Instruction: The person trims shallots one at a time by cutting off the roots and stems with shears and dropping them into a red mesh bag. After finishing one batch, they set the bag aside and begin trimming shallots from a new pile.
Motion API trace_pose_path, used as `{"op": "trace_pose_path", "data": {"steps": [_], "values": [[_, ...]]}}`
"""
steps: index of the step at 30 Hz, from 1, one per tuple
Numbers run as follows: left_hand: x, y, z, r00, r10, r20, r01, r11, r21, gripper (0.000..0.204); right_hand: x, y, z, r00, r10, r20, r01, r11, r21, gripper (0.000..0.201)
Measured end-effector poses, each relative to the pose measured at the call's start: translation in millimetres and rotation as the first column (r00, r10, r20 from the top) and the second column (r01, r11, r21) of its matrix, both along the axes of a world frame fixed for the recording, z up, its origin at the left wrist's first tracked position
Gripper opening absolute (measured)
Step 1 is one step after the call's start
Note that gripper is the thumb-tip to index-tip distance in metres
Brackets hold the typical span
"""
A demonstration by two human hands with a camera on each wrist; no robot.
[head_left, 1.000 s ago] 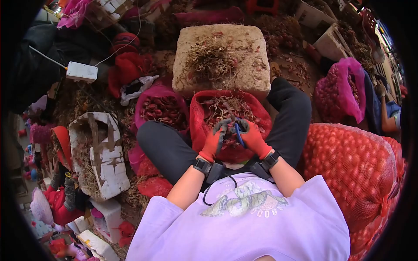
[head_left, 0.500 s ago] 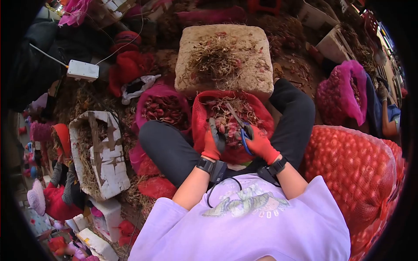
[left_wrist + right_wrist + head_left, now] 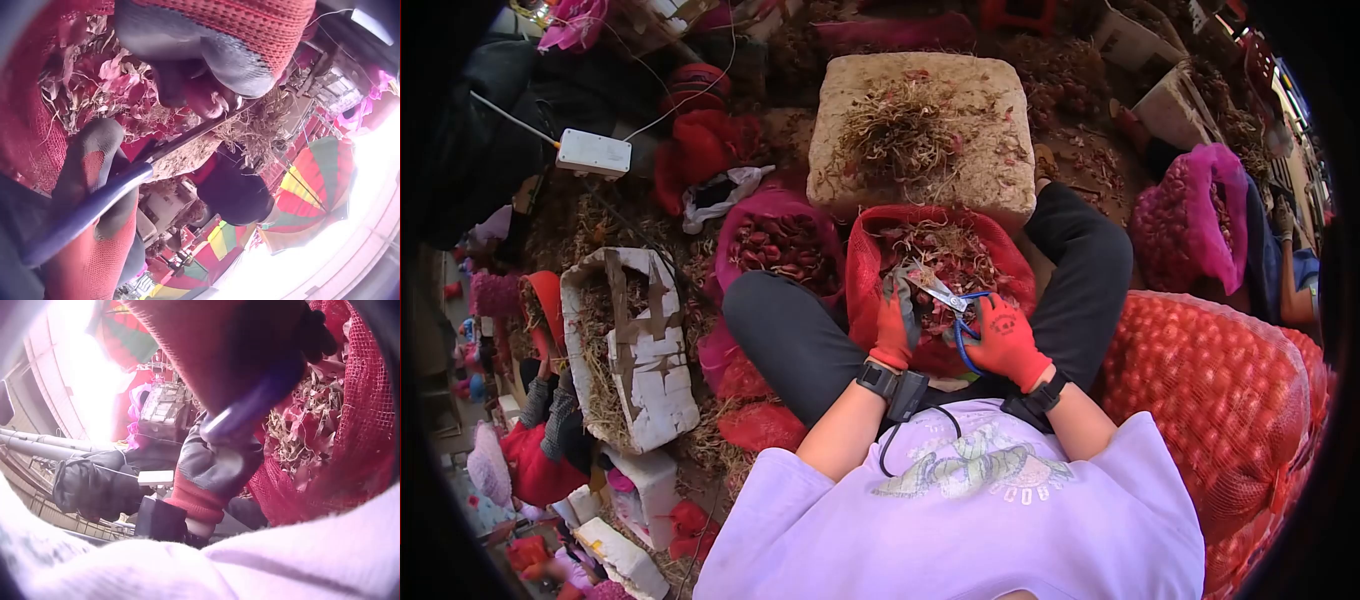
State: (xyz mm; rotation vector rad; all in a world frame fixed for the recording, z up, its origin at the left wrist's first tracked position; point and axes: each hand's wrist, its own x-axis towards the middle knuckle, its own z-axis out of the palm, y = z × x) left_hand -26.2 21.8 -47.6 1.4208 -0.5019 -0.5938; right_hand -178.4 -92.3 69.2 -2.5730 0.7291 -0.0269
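Both hands wear red gloves with grey palms over an open red mesh bag [image 3: 862,262] of shallots and dry trimmings. My left hand [image 3: 895,322] pinches a small reddish shallot [image 3: 203,97], its root end showing past the fingertips in the left wrist view. My right hand [image 3: 1008,343] grips scissors [image 3: 940,288] by their blue handles. The blades point toward the left hand, and in the left wrist view one blade [image 3: 187,134] runs right up to the shallot's end. In the right wrist view, the blue handle [image 3: 250,412] crosses in front of the left hand [image 3: 215,456].
A foam block [image 3: 990,120] carrying a heap of dry stalks stands beyond the bag. Left of it is a pink bag of shallots [image 3: 785,248], then a broken white foam box [image 3: 650,370]. A large full mesh sack [image 3: 1200,400] crowds the right side.
The hands, close together at first, have moved apart, the right one going rightward. The scissors have swung from pointing upward to pointing left at the left hand, with their blades now showing.
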Motion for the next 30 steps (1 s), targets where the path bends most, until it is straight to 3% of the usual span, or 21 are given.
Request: {"op": "trace_pose_path", "data": {"steps": [2,4,6,8,10,12,13,14,15,16,17,20,23,25,27,28,29,30], "values": [[4,3,3,0.900,-0.079,0.429,0.014,0.988,0.153,0.022,1,-3,-8,0.995,0.031,-0.095,-0.030,0.999,0.009,0.054],[4,1,14,0.647,-0.072,0.759,-0.103,0.978,0.180,0.020,1,-5,-10,0.987,0.033,-0.155,-0.028,0.999,0.030,0.048],[2,-1,25,0.566,-0.079,0.820,-0.149,0.969,0.196,0.019,2,-6,-7,0.984,0.009,-0.179,0.001,0.998,0.059,0.041],[-2,-2,27,0.720,-0.128,0.682,-0.094,0.956,0.278,0.020,-1,-6,-20,0.992,-0.005,-0.123,0.022,0.991,0.133,0.041],[-1,-5,19,0.895,-0.118,0.430,0.029,0.978,0.207,0.019,-5,-8,-27,0.998,-0.039,-0.043,0.049,0.961,0.272,0.042],[1,-7,0,0.966,-0.064,0.249,0.020,0.984,0.176,0.018,-10,-9,-30,0.993,-0.102,0.056,0.064,0.880,0.470,0.044],[1,-11,-3,0.978,-0.002,0.210,-0.040,0.980,0.195,0.019,-15,-9,-31,0.992,-0.107,0.072,0.070,0.916,0.395,0.046],[3,-11,-5,1.000,0.017,0.022,-0.019,0.995,0.095,0.019,-21,-9,-31,0.990,-0.111,0.088,0.078,0.945,0.318,0.048],[4,-12,-8,0.985,0.032,-0.168,-0.033,0.999,-0.006,0.020,-25,-9,-30,0.988,-0.114,0.104,0.086,0.967,0.238,0.050],[6,-14,18,0.877,-0.076,-0.474,-0.044,0.971,-0.236,0.021,-25,-9,-13,0.992,-0.093,0.084,0.081,0.987,0.139,0.048],[5,-13,33,0.675,-0.242,-0.697,-0.127,0.892,-0.434,0.022,-26,-7,-6,0.997,-0.071,0.043,0.067,0.994,0.090,0.047],[2,-18,33,0.865,-0.062,-0.499,-0.058,0.973,-0.222,0.030,-25,-10,3,0.996,-0.051,-0.075,0.049,0.999,-0.022,0.046],[4,-13,39,0.766,-0.154,-0.624,-0.057,0.951,-0.304,0.028,-22,-10,6,0.988,-0.065,-0.138,0.059,0.997,-0.044,0.044],[5,-8,-3,0.967,0.015,-0.255,-0.034,0.997,-0.070,0.027,-22,-11,8,0.989,-0.058,-0.133,0.050,0.997,-0.065,0.043],[5,-7,-5,0.941,0.033,-0.336,-0.064,0.995,-0.083,0.023,-23,-13,6,0.990,-0.053,-0.128,0.045,0.997,-0.066,0.040],[5,-8,20,0.799,-0.040,-0.600,-0.105,0.973,-0.205,0.020,-23,-14,4,0.991,-0.051,-0.126,0.043,0.997,-0.067,0.038],[5,-9,34,0.586,-0.148,-0.797,-0.178,0.936,-0.305,0.018,-24,-15,2,0.991,-0.044,-0.128,0.043,0.999,-0.007,0.038],[3,-10,31,0.663,-0.089,-0.743,-0.163,0.952,-0.259,0.018,-25,-15,0,0.991,-0.038,-0.130,0.045,0.998,0.052,0.038]]}}
